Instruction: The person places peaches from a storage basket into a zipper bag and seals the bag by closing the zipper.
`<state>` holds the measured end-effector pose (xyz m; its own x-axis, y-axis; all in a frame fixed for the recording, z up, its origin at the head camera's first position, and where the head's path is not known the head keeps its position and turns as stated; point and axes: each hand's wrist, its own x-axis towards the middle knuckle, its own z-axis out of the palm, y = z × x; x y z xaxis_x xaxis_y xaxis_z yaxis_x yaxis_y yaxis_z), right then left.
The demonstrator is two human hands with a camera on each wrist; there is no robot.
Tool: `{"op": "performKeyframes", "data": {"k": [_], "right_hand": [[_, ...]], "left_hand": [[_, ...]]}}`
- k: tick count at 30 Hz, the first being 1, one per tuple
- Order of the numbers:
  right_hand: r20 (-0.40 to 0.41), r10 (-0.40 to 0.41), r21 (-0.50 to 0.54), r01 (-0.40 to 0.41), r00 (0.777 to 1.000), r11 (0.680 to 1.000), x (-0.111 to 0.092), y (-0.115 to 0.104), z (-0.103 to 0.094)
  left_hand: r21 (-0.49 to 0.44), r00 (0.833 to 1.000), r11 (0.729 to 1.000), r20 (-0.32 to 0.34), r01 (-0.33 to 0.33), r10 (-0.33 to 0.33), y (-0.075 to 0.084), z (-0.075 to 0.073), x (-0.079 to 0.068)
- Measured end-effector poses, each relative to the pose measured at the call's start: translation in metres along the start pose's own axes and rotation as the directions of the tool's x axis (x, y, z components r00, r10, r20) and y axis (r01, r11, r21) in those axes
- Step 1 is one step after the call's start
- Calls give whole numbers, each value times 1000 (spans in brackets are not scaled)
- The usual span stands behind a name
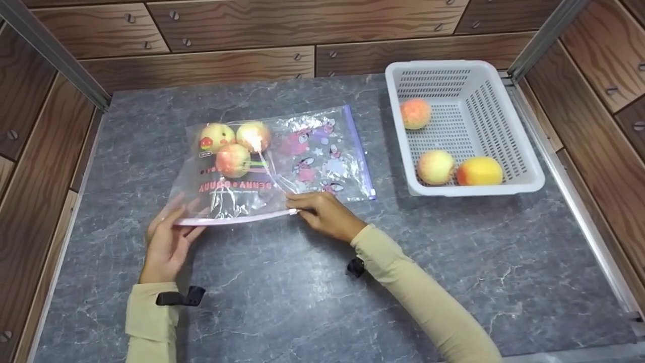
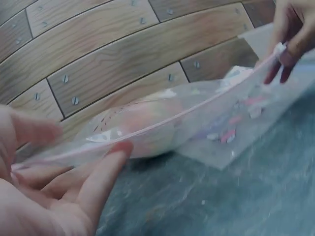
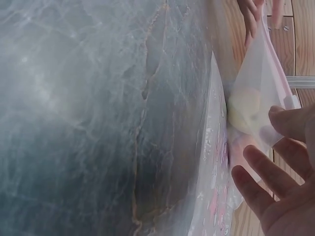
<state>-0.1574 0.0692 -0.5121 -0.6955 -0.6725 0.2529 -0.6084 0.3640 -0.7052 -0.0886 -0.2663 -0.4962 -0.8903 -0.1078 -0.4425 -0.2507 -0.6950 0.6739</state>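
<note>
A clear printed zip bag (image 1: 237, 196) lies with three round yellow-red fruits, which look like peaches (image 1: 233, 160), inside it. Its pink zip edge faces the person. My left hand (image 1: 169, 242) holds the left end of that edge, fingers on both sides of the film; the left wrist view shows the strip (image 2: 182, 114) running from this hand to the other. At the strip's right end, my right hand (image 1: 327, 214) pinches the bag by the white zip slider (image 1: 294, 212). In the right wrist view, thumb and forefinger are at the slider (image 3: 292, 102), other fingers spread.
A second clear bag (image 1: 322, 156) with pink prints and a purple zip lies to the right, partly overlapped by the first. Further right stands a white perforated basket (image 1: 466, 190) holding three more fruits (image 1: 436, 167). Wood-patterned panels (image 1: 242, 25) border the grey marbled table (image 1: 282, 302).
</note>
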Motion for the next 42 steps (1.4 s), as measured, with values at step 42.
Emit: {"op": "performKeyframes", "data": {"k": [42], "right_hand": [[-241, 841, 484, -692, 484, 536, -35, 50, -71]], "left_hand": [[774, 477, -274, 585, -572, 656, -55, 75, -24]]}}
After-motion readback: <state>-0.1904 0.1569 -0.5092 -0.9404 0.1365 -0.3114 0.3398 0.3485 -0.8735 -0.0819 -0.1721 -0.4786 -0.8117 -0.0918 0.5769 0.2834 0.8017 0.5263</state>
